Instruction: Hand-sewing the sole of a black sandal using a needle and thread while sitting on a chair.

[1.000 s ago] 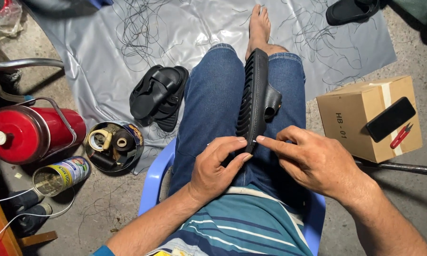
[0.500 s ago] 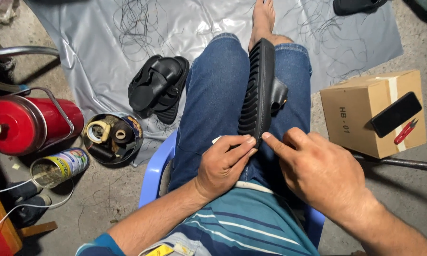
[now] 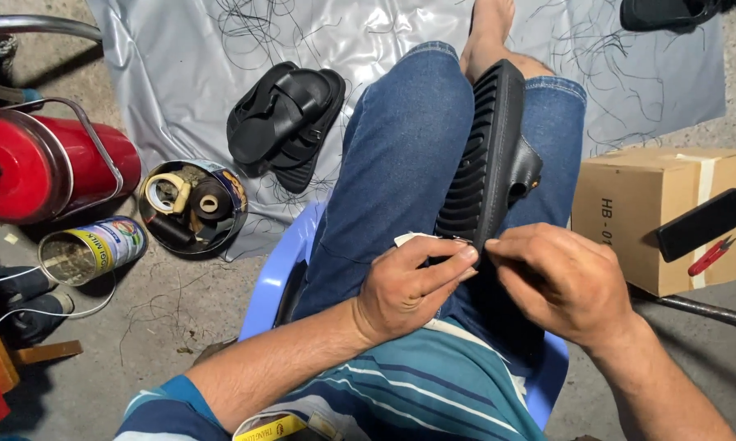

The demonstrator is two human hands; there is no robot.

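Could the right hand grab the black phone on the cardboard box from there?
Probably yes. The phone lies bare on top of the cardboard box, just beside the right hand, with nothing between. But that hand is now pinching at the black sandal.

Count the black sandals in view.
3, perhaps more: one sandal on the lap at both hands, a stacked pair on the grey sheet; a dark shape at top right may be another.
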